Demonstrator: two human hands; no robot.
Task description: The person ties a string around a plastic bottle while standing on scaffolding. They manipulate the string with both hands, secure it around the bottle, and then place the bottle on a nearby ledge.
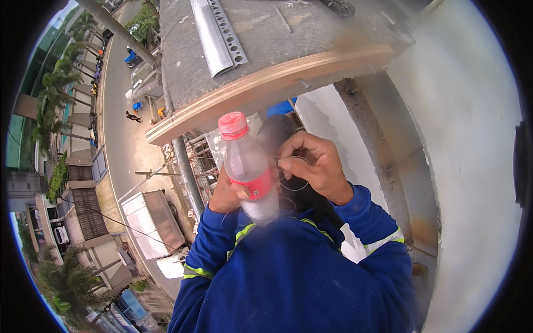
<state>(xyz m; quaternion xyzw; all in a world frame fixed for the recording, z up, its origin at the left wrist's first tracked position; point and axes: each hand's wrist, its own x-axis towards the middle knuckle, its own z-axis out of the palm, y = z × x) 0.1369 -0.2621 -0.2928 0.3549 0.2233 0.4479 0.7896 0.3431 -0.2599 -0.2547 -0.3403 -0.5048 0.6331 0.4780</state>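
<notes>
My left hand point(224, 192) is wrapped round a clear plastic bottle point(244, 157) with a red cap and a red label. The bottle stands nearly upright in front of my chest, its lower part whitish. Just to its right, my right hand point(321, 165) is closed in a pinch, thumb against forefinger. A thin, pale string or wire point(307, 186) runs from those fingertips and curls in loose loops beside the bottle. Where its other end goes I cannot make out. Both my arms are in blue sleeves with reflective bands.
Beyond my hands, a wooden board point(266, 89) edges a grey concrete ledge point(311, 30). A perforated metal trim point(216, 36) and a nail point(282, 19) lie on the ledge. A pale wall point(466, 139) rises at right. Scaffold pipes point(187, 175) stand left, above a street point(127, 94) far below.
</notes>
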